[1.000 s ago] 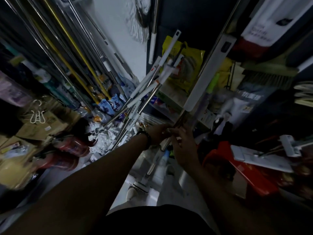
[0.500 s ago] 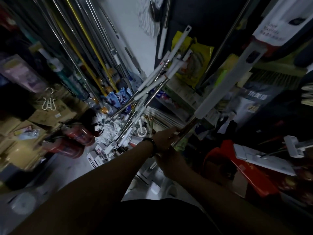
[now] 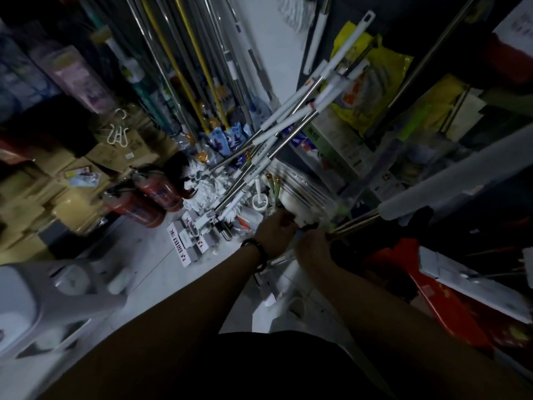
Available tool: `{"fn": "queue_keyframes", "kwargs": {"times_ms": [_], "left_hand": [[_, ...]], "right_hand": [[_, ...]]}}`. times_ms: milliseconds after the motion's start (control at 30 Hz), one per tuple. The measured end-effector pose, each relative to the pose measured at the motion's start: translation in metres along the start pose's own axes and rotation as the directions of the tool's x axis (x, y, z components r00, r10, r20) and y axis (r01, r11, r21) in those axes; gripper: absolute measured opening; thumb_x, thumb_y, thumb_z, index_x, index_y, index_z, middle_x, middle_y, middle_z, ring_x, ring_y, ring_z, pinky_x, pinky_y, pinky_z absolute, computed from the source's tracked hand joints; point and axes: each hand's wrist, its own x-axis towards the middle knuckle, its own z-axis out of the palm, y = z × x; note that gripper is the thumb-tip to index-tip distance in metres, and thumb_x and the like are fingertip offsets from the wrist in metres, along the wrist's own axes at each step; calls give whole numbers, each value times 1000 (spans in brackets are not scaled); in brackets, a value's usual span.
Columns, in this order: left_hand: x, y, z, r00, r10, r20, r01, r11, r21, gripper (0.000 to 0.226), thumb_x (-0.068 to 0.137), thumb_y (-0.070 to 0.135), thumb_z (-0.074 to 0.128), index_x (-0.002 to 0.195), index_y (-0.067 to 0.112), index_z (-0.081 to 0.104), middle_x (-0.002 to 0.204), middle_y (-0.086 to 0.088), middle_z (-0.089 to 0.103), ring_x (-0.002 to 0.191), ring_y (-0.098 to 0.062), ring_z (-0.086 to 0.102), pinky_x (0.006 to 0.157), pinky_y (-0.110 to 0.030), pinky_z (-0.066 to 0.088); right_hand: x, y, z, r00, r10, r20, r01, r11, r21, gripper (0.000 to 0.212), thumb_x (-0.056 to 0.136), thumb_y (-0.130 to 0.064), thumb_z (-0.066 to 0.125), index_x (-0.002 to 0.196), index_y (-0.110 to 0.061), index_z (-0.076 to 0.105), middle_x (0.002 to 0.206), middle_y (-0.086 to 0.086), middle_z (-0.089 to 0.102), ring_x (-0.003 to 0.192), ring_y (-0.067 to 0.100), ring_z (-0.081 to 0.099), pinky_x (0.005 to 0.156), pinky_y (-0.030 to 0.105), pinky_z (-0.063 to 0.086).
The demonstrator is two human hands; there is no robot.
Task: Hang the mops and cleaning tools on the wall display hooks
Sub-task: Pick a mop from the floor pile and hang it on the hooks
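A long mop (image 3: pixel 450 192) with a grey-white sleeve and a metal shaft slants from my hands up to the right. My left hand (image 3: pixel 275 232), a dark band on its wrist, grips the shaft's lower end. Close beside it, my right hand (image 3: pixel 313 248) curls round the same shaft. A bundle of white-and-steel mop handles (image 3: pixel 288 125) leans against the wall ahead, their white mop heads (image 3: pixel 202 186) on the floor. More poles (image 3: pixel 187 67) hang along the wall at the left.
Two red fire extinguishers (image 3: pixel 144 197) lie on the floor at the left, beside cardboard boxes (image 3: pixel 57 192). Yellow packages (image 3: pixel 372 82) hang at the right. A red bin (image 3: pixel 432 284) and flat white mop plates (image 3: pixel 473 281) crowd the right side. Small boxes (image 3: pixel 187 243) sit on the floor.
The view has tilted down and left. The grey-sleeved mop has swung lower toward the right, and both hands have stayed on its shaft, now close together.
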Motion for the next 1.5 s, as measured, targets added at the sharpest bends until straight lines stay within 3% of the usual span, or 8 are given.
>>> {"fn": "queue_keyframes", "kwargs": {"times_ms": [133,233,367,533,767,1133,1267,1500], "left_hand": [[-27,-65,-24,954,-297,-30,295,953,-61,20,103,30,61,118,17,65,117,-14,73,98,-34,71,79,-38,58],[-58,-93,-38,893,-451,11,449,888,-100,24,105,33,57,118,15,65,112,-10,76,84,-26,71,56,-25,53],[-68,-109,-36,845,-532,45,532,831,-160,21,104,33,55,112,16,66,109,-11,77,82,-28,71,57,-27,52],[-54,-105,-20,832,-537,135,553,791,-262,31,104,30,56,117,4,67,95,-12,73,56,-22,62,48,-22,42],[-34,-85,18,738,-605,299,646,507,-570,42,103,40,58,127,6,61,119,-17,69,91,-34,69,74,-38,55],[4,-67,34,831,-446,333,385,30,-922,39,109,32,49,133,2,51,137,-22,58,101,-34,65,71,-47,59],[7,-68,29,843,-465,268,260,-84,-962,17,105,6,53,120,0,58,122,-22,61,101,-35,65,63,-46,63],[-6,-45,20,862,-423,279,192,-236,-952,26,103,13,61,126,2,60,128,-27,63,106,-39,67,57,-50,64]], "right_hand": [[10,5,-19,990,-16,139,80,879,-470,23,103,-9,50,119,-10,67,119,8,71,106,30,71,95,44,55],[17,5,-23,987,-8,160,65,933,-354,19,102,-15,54,109,-14,71,109,5,73,98,28,73,88,42,60],[10,9,-40,985,-125,115,162,900,-405,19,102,-18,52,86,-14,61,106,4,72,100,27,72,92,43,57],[-9,36,-74,998,-58,1,54,921,-386,18,99,-29,55,95,-21,71,104,-1,75,99,22,73,87,36,55],[-62,86,-114,992,-8,-129,-31,955,-296,36,93,-53,61,113,-26,71,110,-2,76,99,19,74,76,30,51],[-117,108,-130,986,158,-61,-156,987,31,60,76,-84,59,92,-26,67,88,-6,70,68,18,59,59,29,43],[-125,103,-139,984,144,-108,-138,988,63,65,72,-87,57,93,-27,73,87,-5,73,77,19,71,69,32,56],[-117,98,-154,996,58,65,-64,994,90,63,83,-81,55,113,-28,72,113,0,72,97,20,69,79,33,53]]}}
